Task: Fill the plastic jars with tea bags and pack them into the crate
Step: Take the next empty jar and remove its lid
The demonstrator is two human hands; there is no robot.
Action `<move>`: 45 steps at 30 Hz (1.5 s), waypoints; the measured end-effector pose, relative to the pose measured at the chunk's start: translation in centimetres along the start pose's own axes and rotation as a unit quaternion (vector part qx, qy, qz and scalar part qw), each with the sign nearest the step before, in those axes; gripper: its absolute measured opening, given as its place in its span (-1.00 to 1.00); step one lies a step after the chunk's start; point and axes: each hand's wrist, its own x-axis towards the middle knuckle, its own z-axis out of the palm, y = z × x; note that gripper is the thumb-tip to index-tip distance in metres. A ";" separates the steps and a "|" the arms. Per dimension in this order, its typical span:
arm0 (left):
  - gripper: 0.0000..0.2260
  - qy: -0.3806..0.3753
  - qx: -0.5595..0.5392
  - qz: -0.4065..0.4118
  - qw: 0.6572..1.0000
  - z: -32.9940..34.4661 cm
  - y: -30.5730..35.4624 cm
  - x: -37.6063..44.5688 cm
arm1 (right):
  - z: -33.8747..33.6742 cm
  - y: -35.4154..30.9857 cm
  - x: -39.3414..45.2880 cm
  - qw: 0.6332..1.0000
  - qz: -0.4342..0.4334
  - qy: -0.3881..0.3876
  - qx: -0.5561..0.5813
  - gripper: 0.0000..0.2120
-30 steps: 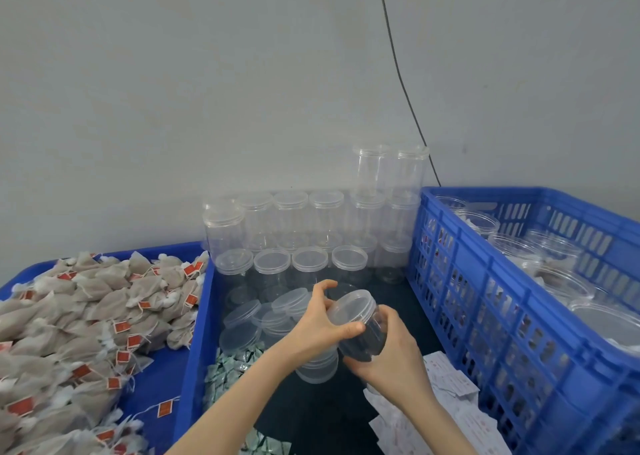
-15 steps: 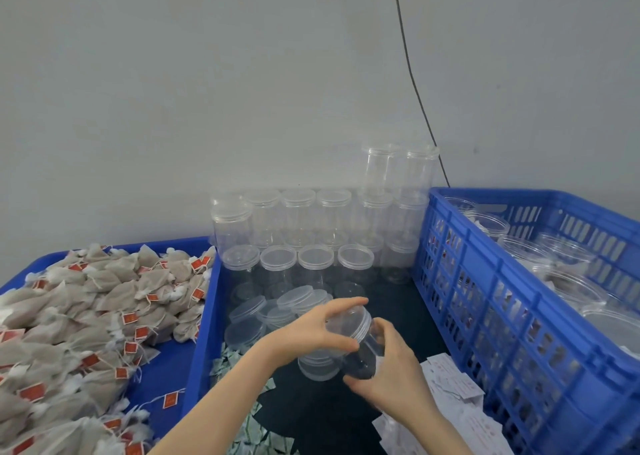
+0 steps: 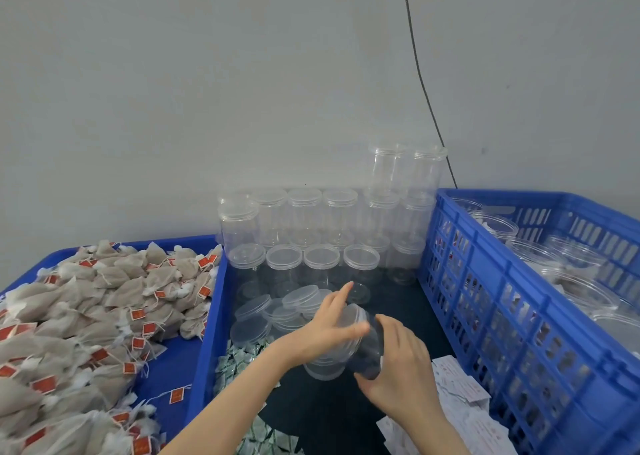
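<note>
We held the clear jar [image 3: 369,347] tilted above the tray's [image 3: 211,333] middle: our right hand [image 3: 401,371] cupped its body, our left hand [image 3: 329,330] gripped its lid [image 3: 349,319], index finger extended.

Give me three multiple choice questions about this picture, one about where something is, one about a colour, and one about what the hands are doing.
1. Where does the tea bag pile lie?
A. left tray
B. right crate
C. on the jars

2. What colour is the crate?
A. green
B. blue
C. white

3. What is the held jar's state?
A. standing untouched
B. full of tea bags
C. gripped, hand on lid

Answers: 1 A, the pile fills the left tray. 2 B, its slotted wall is blue. 3 C, the right hand holds the body and the left hand grips the lid.
</note>
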 end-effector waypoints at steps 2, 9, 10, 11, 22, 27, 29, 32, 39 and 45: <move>-0.15 -0.060 0.021 0.032 0.997 -0.3 0.1 -0.3 | 0.0 0.3 0.0 1.000 0.001 0.006 -0.002 -0.15; -0.41 0.060 0.061 -0.010 0.996 -0.3 -0.1 0.1 | 0.5 0.6 -0.1 1.000 -0.020 0.003 -0.002 -0.12; -0.38 0.086 0.067 -0.034 0.993 0.0 0.1 0.1 | 0.6 0.6 -0.1 1.000 -0.021 0.006 -0.002 -0.14; -0.31 0.104 0.076 -0.056 0.990 0.2 0.4 0.1 | 0.7 0.6 -0.1 1.000 -0.022 0.008 -0.005 -0.15; -0.19 -0.066 0.015 0.014 0.998 -1.0 -0.6 -0.1 | 0.7 1.5 -0.6 0.998 -0.037 0.053 -0.020 -0.09; -0.33 0.018 0.023 -0.050 0.998 -0.4 -0.6 0.2 | 0.8 1.4 -0.5 0.998 -0.038 0.056 -0.017 -0.07; -0.29 0.026 0.031 -0.070 0.997 -0.2 -0.6 0.1 | 0.9 1.3 -0.5 0.997 -0.042 0.055 -0.017 -0.08; -0.20 -0.029 -0.022 -0.047 0.998 -0.1 -0.8 -0.1 | 1.1 1.2 -0.6 0.998 -0.041 0.051 -0.019 -0.07; -0.30 -0.045 -0.016 0.012 0.999 -1.2 -0.7 -0.1 | 0.9 1.4 -0.5 0.998 -0.028 0.053 -0.011 -0.03; -0.36 0.016 0.003 -0.055 0.998 -0.5 -0.5 0.0 | 0.9 0.8 -0.5 0.998 -0.027 0.048 -0.003 -0.07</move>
